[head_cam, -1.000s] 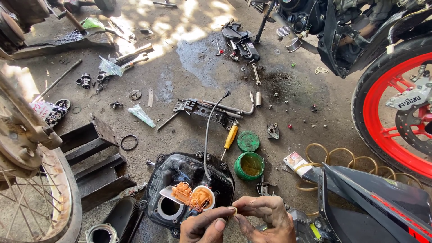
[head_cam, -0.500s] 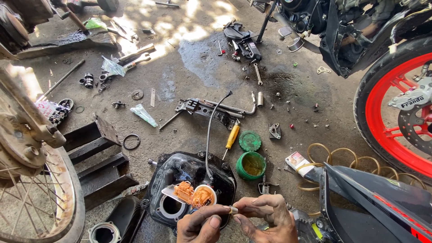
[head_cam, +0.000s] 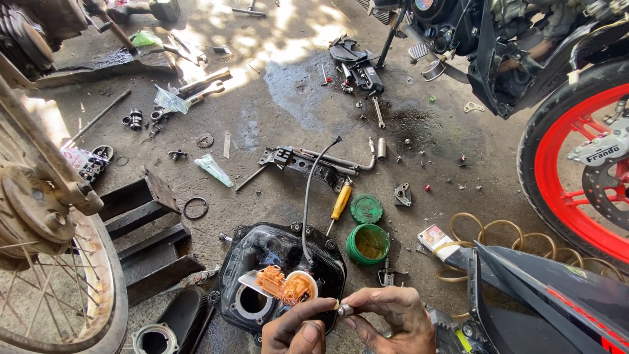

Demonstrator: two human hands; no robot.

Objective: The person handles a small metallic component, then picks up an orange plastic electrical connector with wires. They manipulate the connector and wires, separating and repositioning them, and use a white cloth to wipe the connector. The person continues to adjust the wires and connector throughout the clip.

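Note:
At the bottom centre, my left hand (head_cam: pixel 296 330) and my right hand (head_cam: pixel 392 321) meet fingertip to fingertip. Between them they pinch a small metal cylindrical part (head_cam: pixel 344 309). Just left of the fingers an orange and white plastic unit (head_cam: pixel 285 286) lies on a black oval motorcycle casing (head_cam: pixel 275 262) with a round hole. A thin black hose (head_cam: pixel 308 196) rises from that unit toward the middle of the floor.
An open green tin of grease (head_cam: pixel 368 244), its lid (head_cam: pixel 365 208) and a yellow-handled screwdriver (head_cam: pixel 340 203) lie beside the casing. A red-rimmed wheel (head_cam: pixel 576 164) stands right, a spoked wheel (head_cam: pixel 52 262) left. Black wooden blocks (head_cam: pixel 147 229), coiled tubing (head_cam: pixel 498 236) and scattered parts cover the concrete.
My hands have stayed together on the small part, the fingers shifting slightly. The view has drifted a little; nothing on the floor has moved.

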